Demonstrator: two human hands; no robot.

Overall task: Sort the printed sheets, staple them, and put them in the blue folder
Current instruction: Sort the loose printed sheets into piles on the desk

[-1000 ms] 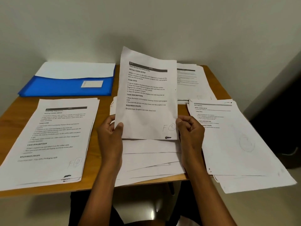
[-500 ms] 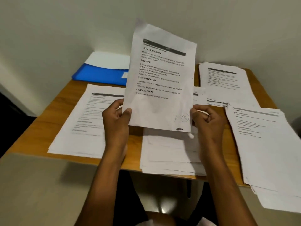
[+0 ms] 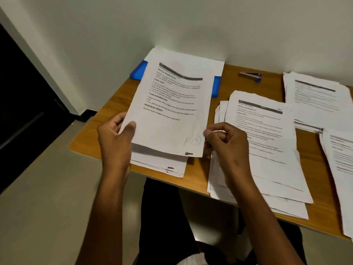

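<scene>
A printed sheet [image 3: 172, 119] marked "F 3" at its lower right is held low over the left pile of sheets [image 3: 162, 165]. My left hand [image 3: 114, 136] grips its lower left edge, thumb on top. My right hand [image 3: 227, 142] pinches its lower right edge. The blue folder [image 3: 217, 87] lies behind the sheet, mostly hidden by it. A stapler [image 3: 250, 75] lies at the back of the wooden table [image 3: 236, 87]. A second pile of sheets [image 3: 267, 150] sits under my right wrist.
Two more piles of printed sheets lie at the right, one at the back [image 3: 317, 100] and one at the right edge [image 3: 342, 169]. A white wall stands behind the table. A dark doorway [image 3: 23, 111] is at the left.
The held sheet has moved left and down, from upright over the middle pile to low over the left pile. The view has swung left, and the stapler has come into sight.
</scene>
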